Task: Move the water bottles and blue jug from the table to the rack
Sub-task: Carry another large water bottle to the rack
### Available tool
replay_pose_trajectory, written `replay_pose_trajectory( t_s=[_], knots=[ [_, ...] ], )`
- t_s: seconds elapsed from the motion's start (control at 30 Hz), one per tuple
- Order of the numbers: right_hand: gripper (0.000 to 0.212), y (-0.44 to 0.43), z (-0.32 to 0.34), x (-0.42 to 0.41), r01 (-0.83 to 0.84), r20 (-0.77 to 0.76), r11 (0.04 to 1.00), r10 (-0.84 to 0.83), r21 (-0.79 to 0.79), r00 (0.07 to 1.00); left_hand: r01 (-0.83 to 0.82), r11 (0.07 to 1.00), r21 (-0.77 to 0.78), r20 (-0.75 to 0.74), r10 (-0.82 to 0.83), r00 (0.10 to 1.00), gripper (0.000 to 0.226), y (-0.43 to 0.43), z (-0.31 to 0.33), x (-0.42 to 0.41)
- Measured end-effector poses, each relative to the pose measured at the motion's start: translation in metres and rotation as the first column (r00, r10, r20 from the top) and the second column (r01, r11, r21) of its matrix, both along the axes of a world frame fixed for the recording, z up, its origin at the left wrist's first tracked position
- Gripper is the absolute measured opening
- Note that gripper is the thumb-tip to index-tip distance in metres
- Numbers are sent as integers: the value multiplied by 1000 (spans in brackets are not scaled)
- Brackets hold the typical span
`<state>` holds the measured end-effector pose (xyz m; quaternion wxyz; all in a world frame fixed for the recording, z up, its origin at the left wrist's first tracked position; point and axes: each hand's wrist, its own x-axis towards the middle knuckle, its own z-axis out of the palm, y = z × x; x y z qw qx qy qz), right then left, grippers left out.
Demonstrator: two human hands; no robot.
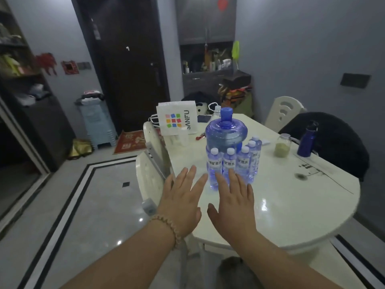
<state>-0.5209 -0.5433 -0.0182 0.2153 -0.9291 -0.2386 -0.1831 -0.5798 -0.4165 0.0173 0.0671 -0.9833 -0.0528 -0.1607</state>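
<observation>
Hovering both flat, empty hands, I see the upright water bottles (pixel 230 163) at 12 o'clock beyond my right hand (pixel 233 202), nearer than my left hand (pixel 181 197), the blue jug (pixel 226 132) behind them on the table (pixel 291 205).

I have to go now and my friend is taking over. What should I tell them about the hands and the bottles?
Left hand: open, empty, fingers spread above the table's near edge.
Right hand: open, empty, fingertips just in front of the small water bottles.
The bottles stand in a cluster on the white table, in front of and beside the blue jug.
Done: nothing moved yet.
Left: carry every bottle and the jug to the rack, which I cannot pick out for sure here.
</observation>
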Motion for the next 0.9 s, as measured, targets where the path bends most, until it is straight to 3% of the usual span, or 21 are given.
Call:
replay_pose_trajectory(
  t_s=[0.2,0.4,0.67,0.9],
  knots=[
    [85,83,10,44,82,27,994,-81,-66,996,25,1000,-6,39,-25,999,83,96,9,54],
    [84,160,4,81,227,30,967,-225,-120,974,159,987,-31,10,-158,987,86,181,-11,117],
    [83,248,0,100,471,-17,867,-480,-161,877,445,895,-31,10,-445,896,84,299,-2,191],
    [82,266,5,151,591,35,773,-600,-229,799,601,799,-14,20,-601,799,82,320,-13,280]
  ],
)
